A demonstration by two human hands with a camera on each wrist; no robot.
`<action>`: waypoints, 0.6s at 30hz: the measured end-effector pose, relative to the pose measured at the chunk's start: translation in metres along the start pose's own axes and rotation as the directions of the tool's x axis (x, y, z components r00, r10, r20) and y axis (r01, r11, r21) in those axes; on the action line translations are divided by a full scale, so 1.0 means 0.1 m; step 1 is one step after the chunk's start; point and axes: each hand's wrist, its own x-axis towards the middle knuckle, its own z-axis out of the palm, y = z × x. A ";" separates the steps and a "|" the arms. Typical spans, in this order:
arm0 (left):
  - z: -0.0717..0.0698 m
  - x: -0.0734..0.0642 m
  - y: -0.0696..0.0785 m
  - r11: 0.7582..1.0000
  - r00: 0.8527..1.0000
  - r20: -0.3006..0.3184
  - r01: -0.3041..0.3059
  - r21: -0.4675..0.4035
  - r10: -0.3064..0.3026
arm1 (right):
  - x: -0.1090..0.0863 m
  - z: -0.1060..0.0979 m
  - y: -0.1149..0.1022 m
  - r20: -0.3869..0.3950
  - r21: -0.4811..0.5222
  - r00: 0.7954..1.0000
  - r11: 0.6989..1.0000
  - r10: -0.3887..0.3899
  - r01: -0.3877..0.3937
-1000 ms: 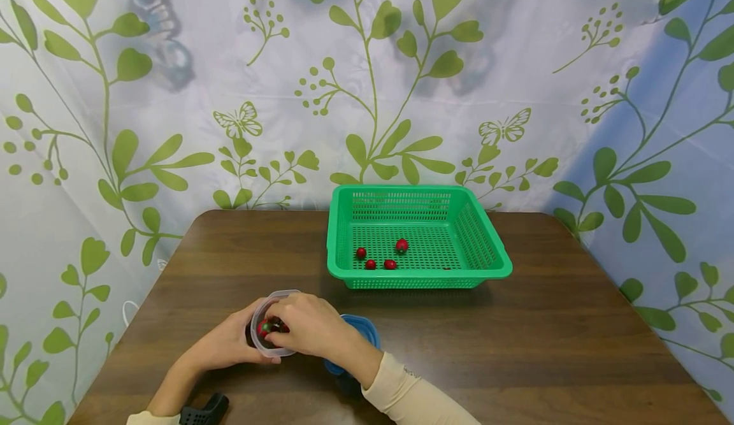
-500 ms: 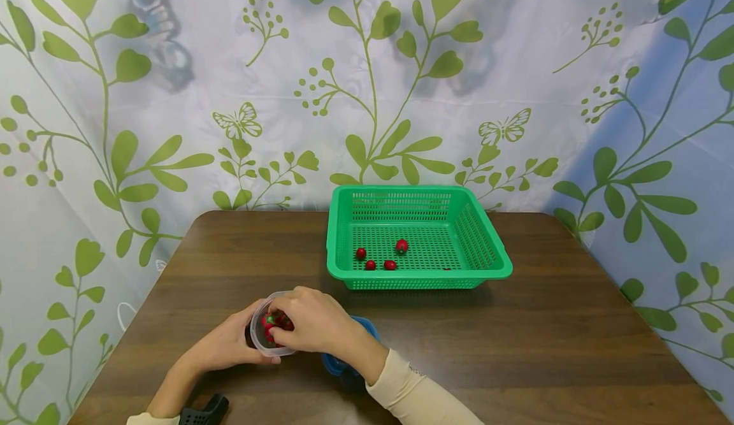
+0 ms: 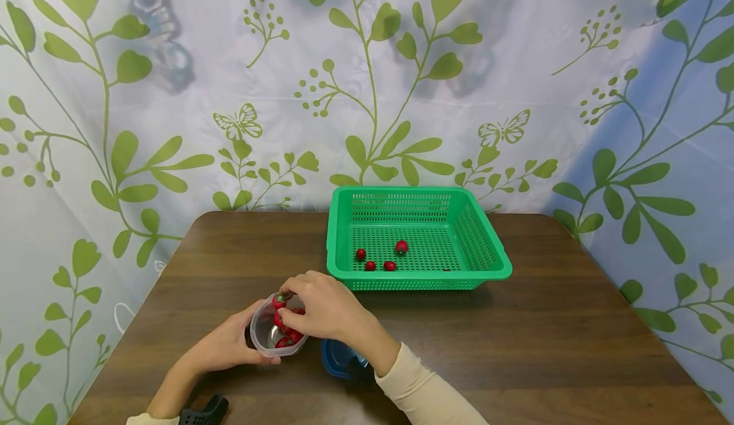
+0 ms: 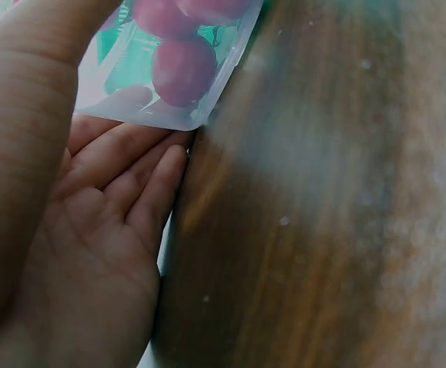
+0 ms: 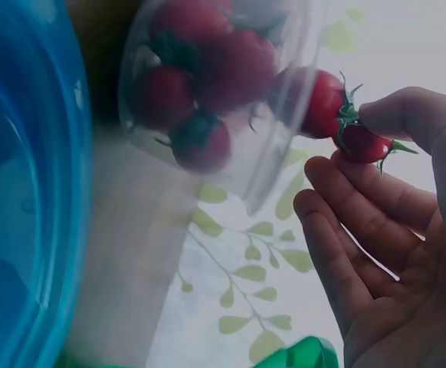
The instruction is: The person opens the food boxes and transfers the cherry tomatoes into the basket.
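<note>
My left hand (image 3: pixel 226 343) holds a clear plastic container (image 3: pixel 259 334), tilted with its mouth toward the right hand. Several red cherry tomatoes (image 5: pixel 234 69) with green stems lie inside it. At the container's mouth, my right hand (image 3: pixel 327 307) pinches a small tomato (image 5: pixel 363 143) between thumb and fingers. Another tomato (image 5: pixel 321 106) touches it at the rim. In the left wrist view, the fingers of my left hand (image 4: pixel 104 207) lie beneath the container. A blue container (image 3: pixel 337 360) sits under my right forearm, partly hidden by it.
A green perforated basket (image 3: pixel 418 274) stands at the back of the wooden table (image 3: pixel 550 348), with a few red tomatoes (image 3: pixel 401 247) on its floor. A black strap-like object (image 3: pixel 206 410) is at my left wrist. A leaf-patterned curtain (image 3: pixel 275 62) hangs behind the table.
My right hand has drawn up and slightly right from inside the clear container to its rim, bringing a tomato along. The tomatoes inside now show more. My left hand stays in place.
</note>
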 end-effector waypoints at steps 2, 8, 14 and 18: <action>0.00 0.00 0.00 1.000 1.000 -0.002 0.004 0.000 -0.004 | 0.00 -0.03 0.02 -0.011 -0.006 1.000 1.000 0.002 -0.002; 0.00 0.00 -0.01 1.000 1.000 -0.003 -0.006 -0.006 0.006 | 0.00 -0.09 0.06 -0.008 0.017 1.000 1.000 0.018 -0.018; 0.01 0.02 0.00 1.000 1.000 -0.011 0.003 0.003 -0.003 | -0.01 -0.17 0.10 -0.024 0.044 0.999 0.999 0.033 -0.032; 0.01 0.01 0.00 1.000 1.000 -0.017 0.002 0.031 -0.001 | -0.03 -0.26 0.18 -0.060 0.068 0.997 0.996 0.053 -0.049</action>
